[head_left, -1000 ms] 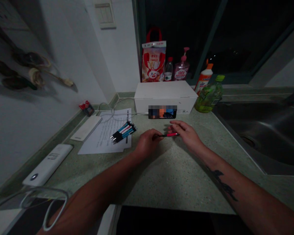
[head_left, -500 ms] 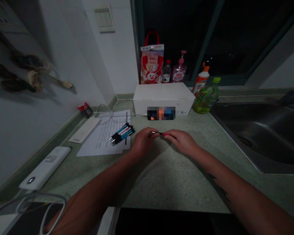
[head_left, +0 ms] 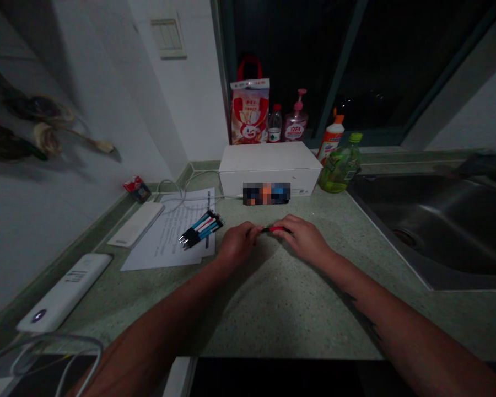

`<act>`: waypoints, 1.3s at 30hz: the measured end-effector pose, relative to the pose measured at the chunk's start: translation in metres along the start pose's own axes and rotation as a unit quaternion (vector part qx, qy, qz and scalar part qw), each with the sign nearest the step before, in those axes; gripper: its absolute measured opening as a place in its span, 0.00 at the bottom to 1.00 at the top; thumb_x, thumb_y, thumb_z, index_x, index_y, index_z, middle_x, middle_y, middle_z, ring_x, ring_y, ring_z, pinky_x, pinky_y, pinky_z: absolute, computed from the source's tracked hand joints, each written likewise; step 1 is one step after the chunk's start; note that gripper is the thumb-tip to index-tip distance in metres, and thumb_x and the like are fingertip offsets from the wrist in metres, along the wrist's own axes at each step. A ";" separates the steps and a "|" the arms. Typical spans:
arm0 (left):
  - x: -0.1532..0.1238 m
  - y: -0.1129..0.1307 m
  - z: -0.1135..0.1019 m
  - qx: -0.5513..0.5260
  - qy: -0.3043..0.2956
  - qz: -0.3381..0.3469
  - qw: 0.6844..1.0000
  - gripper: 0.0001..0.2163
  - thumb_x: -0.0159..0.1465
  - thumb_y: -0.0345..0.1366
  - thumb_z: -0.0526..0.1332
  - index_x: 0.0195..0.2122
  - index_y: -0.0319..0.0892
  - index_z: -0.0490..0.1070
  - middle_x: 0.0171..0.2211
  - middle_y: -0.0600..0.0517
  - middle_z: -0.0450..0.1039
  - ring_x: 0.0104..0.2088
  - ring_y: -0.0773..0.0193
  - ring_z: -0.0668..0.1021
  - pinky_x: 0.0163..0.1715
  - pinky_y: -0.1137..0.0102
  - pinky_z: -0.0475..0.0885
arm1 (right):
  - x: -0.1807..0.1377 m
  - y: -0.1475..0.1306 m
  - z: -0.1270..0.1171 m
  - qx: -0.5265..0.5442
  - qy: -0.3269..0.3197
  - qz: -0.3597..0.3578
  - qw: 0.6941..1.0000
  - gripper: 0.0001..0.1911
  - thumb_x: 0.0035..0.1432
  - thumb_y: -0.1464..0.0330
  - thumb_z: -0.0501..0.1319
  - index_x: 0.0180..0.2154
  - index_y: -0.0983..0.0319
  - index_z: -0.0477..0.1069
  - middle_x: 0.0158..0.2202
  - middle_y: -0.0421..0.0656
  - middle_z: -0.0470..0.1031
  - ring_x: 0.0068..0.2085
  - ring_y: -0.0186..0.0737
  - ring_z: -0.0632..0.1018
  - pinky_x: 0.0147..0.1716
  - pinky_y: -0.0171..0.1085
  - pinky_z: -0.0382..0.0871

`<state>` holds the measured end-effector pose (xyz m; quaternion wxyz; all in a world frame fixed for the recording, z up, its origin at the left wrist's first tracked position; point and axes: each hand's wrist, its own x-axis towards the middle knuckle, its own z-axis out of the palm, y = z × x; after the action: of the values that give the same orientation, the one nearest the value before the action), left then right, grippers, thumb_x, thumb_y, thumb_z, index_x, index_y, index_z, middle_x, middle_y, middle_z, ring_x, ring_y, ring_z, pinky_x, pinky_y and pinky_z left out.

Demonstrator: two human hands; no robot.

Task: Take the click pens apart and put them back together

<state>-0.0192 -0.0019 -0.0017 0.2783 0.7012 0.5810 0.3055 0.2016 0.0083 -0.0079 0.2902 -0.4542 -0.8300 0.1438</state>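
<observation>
Over a green speckled countertop (head_left: pixel 273 298), both of my hands hold one red and black pen (head_left: pixel 275 229) between them. My left hand (head_left: pixel 236 245) is closed on the pen's black end. My right hand (head_left: pixel 301 238) is closed on its red end, fingers curled over it. To the left, a bundle of several pens (head_left: pixel 200 229) with black, blue and red barrels lies on sheets of printed paper (head_left: pixel 171 237).
A white box (head_left: pixel 268 162) with a phone (head_left: pixel 267 193) leaning on it stands behind my hands. Bottles (head_left: pixel 338 165) and a red bag (head_left: pixel 249 110) line the window sill. A steel sink (head_left: pixel 434 220) lies right. A power bank (head_left: pixel 64 292), cables and a flat white case (head_left: pixel 135 224) lie left.
My hands have closed in toward each other along the pen, so less of it shows. The view has shifted slightly right and down.
</observation>
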 end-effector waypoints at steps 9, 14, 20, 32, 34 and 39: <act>-0.002 -0.001 0.004 -0.012 0.005 0.046 0.999 0.08 0.70 0.39 0.62 0.36 0.44 0.78 0.35 0.51 0.82 0.36 0.59 0.81 0.40 0.66 0.73 | 0.000 -0.003 -0.003 0.007 -0.003 -0.001 1.000 0.09 0.72 0.66 0.61 0.46 0.57 0.81 0.42 0.45 0.81 0.44 0.44 0.80 0.45 0.41 0.71; 0.001 -0.003 0.005 -0.012 0.012 0.076 0.997 0.05 0.69 0.35 0.64 0.36 0.44 0.79 0.36 0.50 0.83 0.38 0.59 0.81 0.42 0.66 0.73 | 0.000 -0.008 -0.004 0.008 -0.016 0.001 1.000 0.08 0.71 0.66 0.62 0.45 0.58 0.81 0.43 0.46 0.81 0.44 0.44 0.80 0.45 0.41 0.71; 0.000 -0.004 0.005 -0.018 0.003 0.083 0.996 0.03 0.66 0.34 0.67 0.41 0.44 0.79 0.38 0.51 0.82 0.39 0.59 0.82 0.42 0.66 0.75 | -0.001 -0.010 -0.002 -0.003 -0.021 -0.007 1.000 0.07 0.71 0.67 0.62 0.45 0.57 0.80 0.42 0.45 0.81 0.44 0.45 0.80 0.43 0.41 0.71; -0.001 -0.007 0.008 0.043 0.017 0.163 0.986 0.04 0.69 0.31 0.64 0.42 0.42 0.79 0.38 0.48 0.80 0.39 0.58 0.80 0.42 0.62 0.74 | 0.003 -0.006 0.000 0.022 -0.025 -0.002 0.999 0.13 0.74 0.66 0.56 0.41 0.59 0.79 0.40 0.45 0.79 0.43 0.43 0.79 0.45 0.40 0.71; -0.001 -0.009 0.008 0.033 0.026 0.179 0.983 0.05 0.69 0.31 0.63 0.42 0.42 0.79 0.38 0.48 0.80 0.39 0.57 0.80 0.42 0.62 0.74 | 0.003 -0.005 -0.001 0.045 -0.017 -0.002 0.999 0.12 0.74 0.65 0.58 0.44 0.58 0.80 0.42 0.45 0.79 0.45 0.43 0.80 0.46 0.41 0.71; -0.001 -0.009 0.007 0.018 0.046 0.190 0.981 0.05 0.69 0.32 0.63 0.42 0.41 0.79 0.39 0.47 0.81 0.40 0.57 0.80 0.43 0.61 0.75 | 0.002 -0.006 0.001 0.051 -0.043 0.018 0.998 0.11 0.74 0.65 0.58 0.45 0.58 0.80 0.42 0.46 0.80 0.44 0.44 0.80 0.46 0.42 0.72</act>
<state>-0.0199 -0.0014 -0.0134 0.1753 0.7886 0.4552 0.3744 0.1965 0.0062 -0.0047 0.2746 -0.4468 -0.8251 0.2102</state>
